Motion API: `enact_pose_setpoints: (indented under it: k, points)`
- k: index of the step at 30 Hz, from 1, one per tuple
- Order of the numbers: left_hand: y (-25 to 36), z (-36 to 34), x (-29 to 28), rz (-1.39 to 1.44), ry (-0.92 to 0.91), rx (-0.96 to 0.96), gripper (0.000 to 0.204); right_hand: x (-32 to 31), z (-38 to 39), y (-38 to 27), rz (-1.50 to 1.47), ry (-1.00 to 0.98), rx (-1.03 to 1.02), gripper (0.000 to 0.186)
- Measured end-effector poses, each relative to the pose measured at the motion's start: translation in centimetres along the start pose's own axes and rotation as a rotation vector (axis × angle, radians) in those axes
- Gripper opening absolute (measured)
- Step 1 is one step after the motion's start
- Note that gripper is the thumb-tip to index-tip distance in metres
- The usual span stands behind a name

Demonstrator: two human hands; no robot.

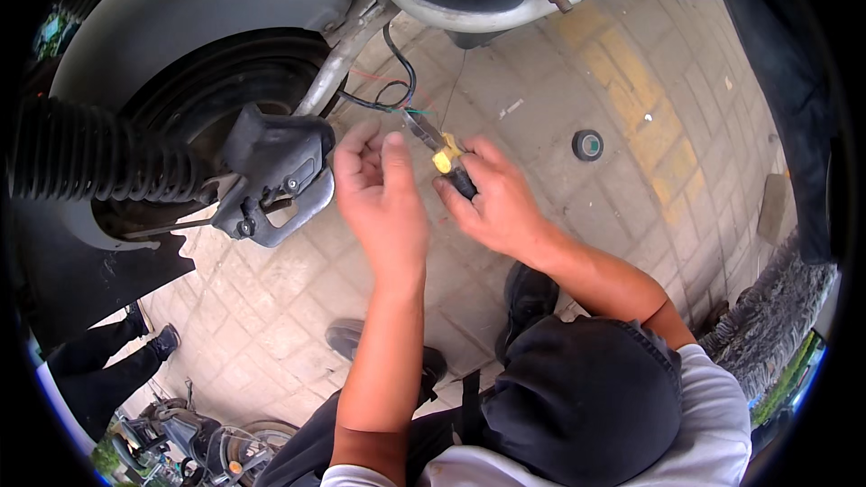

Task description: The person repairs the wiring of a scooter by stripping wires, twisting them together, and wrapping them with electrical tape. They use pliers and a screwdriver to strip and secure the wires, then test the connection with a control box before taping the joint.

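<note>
Gripping yellow-and-black pliers point(442, 161), the right hand point(498, 197) has its fingers closed; just past them hangs a black cable point(413, 79). The left hand point(382, 188) half-curls its fingers nearby; whether they hold anything, I can't tell.

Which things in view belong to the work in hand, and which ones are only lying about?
In the work, it seems:
pliers, in the right grip
black cable and thin coloured wires, by the pliers' tip
perhaps the round black roll on the paving

Just lying about, it seems:
small white scrap
brick-like block, at right
</note>
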State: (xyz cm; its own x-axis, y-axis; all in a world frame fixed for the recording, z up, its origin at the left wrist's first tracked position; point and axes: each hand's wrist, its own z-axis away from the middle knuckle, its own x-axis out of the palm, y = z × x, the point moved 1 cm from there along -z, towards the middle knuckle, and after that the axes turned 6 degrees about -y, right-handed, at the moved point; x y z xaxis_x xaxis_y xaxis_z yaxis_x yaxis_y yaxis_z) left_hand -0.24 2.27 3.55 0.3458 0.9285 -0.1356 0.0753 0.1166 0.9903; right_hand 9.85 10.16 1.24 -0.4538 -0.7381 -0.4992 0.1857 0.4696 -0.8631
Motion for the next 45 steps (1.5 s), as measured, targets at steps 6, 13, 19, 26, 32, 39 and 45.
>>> enact_pose_setpoints:
  k: [6,13,19,26,32,39,45]
  points:
    - [0.0,-2.5,-1.1,-0.485,-0.164,0.506,0.015,-0.2,-0.5,-0.4,0.086,-0.004,-0.038,0.022]
    - [0.0,-3.4,-1.2,-0.474,-0.217,0.525,0.011,0.5,-0.1,-0.9,-0.235,-0.031,0.040,0.022]
    - [0.0,-3.4,-1.1,-0.415,-0.214,0.526,0.013,0.8,0.0,-1.0,-0.336,-0.043,0.056,0.021]
    - [0.2,-3.4,-1.1,-0.394,-0.217,0.502,0.013,0.8,-0.2,-1.2,-0.347,-0.062,0.084,0.021]
    - [0.4,-3.2,-1.0,-0.387,-0.229,0.444,0.013,1.3,0.0,-1.0,-0.342,-0.006,0.079,0.022]
    - [0.1,-3.2,-0.9,-0.354,-0.217,0.461,0.008,0.9,0.6,-0.1,-0.626,0.039,0.266,0.023]
    - [-0.6,-2.9,-0.9,-0.470,-0.190,0.456,0.008,-0.6,0.6,1.8,-0.071,0.059,0.028,0.023]
